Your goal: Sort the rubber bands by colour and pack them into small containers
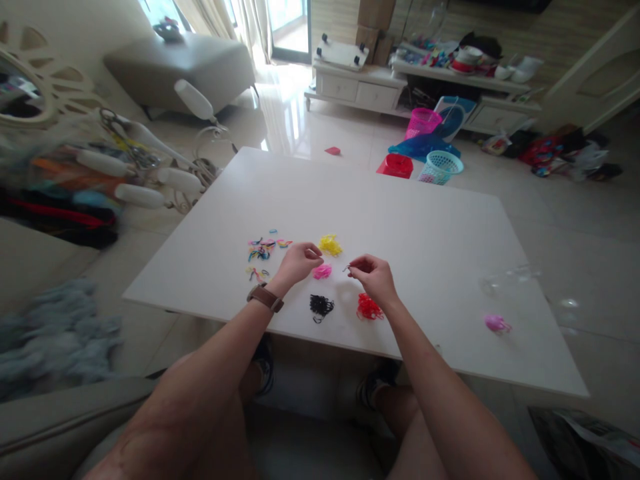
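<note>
My right hand (pixel 373 273) pinches a small dark rubber band (pixel 346 268) between thumb and fingertips, above the table. Beside it, my left hand (pixel 301 260) hovers with fingers bent and a gap to the thumb; nothing shows between them. A brown-strapped watch (pixel 265 297) is on the left wrist. Close to the left fingertips lie a pile of pink bands (pixel 323 271) and a pile of yellow bands (pixel 331 245). Nearer me are black bands (pixel 321 305) and red bands (pixel 369 307), the red partly behind my right wrist. Mixed-colour bands (pixel 262 250) lie left of my left hand.
The white table (pixel 425 233) spans the middle. On its right lie a pink-purple object (pixel 497 324) and something transparent (pixel 507 277). Beyond its far edge stand a red container (pixel 396 165) and a light-blue basket (pixel 441 167). A lamp with white shades (pixel 175 179) is at left.
</note>
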Motion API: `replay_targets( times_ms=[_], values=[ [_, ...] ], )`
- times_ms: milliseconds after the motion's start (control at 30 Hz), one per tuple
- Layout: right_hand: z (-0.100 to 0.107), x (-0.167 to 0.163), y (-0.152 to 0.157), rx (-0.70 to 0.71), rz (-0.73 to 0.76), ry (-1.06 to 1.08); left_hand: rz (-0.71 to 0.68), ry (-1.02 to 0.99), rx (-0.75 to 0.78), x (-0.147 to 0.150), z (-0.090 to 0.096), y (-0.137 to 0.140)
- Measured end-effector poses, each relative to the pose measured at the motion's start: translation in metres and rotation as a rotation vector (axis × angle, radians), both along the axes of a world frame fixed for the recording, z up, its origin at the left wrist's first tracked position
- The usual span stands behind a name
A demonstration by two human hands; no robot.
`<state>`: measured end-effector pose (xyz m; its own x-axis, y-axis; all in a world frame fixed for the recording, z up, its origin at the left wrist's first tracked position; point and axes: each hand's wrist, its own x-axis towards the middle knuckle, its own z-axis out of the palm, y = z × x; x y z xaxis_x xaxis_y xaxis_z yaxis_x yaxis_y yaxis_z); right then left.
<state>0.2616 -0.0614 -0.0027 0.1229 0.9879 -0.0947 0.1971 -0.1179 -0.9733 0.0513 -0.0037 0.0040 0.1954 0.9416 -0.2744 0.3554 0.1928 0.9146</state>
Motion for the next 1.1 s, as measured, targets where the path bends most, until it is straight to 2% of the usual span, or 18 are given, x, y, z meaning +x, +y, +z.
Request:
replay_targets(
  times_ms=[200, 400, 700, 933, 1100],
  values=[
    [-0.001, 0.002, -0.001, 0.008, 0.015, -0.026, -0.025, 0.115, 0.015, -0.004, -0.013, 0.003],
    [-0.002, 0.005, -0.003, -0.026, 0.068, -0.054, -0.041, 0.156, 0.051, -0.009, -0.001, 0.007],
    [-0.005, -0.011, -0.012, -0.146, 0.436, -0.278, 0.011, 0.162, 0.076, -0.029, 0.003, 0.013],
    [-0.004, -0.022, -0.017, -0.266, 0.553, -0.335, 0.096, 0.204, 0.084, -0.073, 0.013, 0.014],
    [-0.005, -0.018, -0.016, -0.213, 0.513, -0.383, 0.182, 0.413, 0.090, -0.120, 0.011, 0.018]
  ],
)
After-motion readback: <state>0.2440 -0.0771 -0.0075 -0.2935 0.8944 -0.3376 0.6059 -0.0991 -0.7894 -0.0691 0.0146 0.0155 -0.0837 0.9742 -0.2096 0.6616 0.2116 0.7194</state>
